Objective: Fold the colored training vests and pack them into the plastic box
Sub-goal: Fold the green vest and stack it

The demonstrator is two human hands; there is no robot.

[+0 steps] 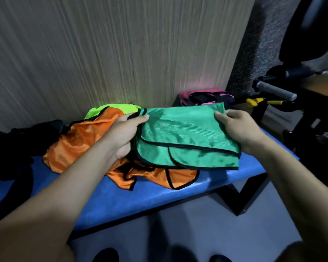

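Observation:
A folded green vest (186, 137) with black trim hangs just above the blue bench (121, 201). My left hand (124, 133) grips its left edge, thumb on top. My right hand (239, 129) grips its right edge the same way. Under and left of it an orange vest (80, 142) lies crumpled on the bench. A neon yellow vest (112, 108) shows behind the orange one, against the wall. At the back right stands a box (206, 97) with pink and black fabric in it, partly hidden by the green vest.
A black garment (21, 140) lies on the bench's left end. A wood-grain wall (121, 53) stands right behind the bench. Black exercise equipment with a grey handle (275, 89) and yellow parts is at the right. Grey floor lies below.

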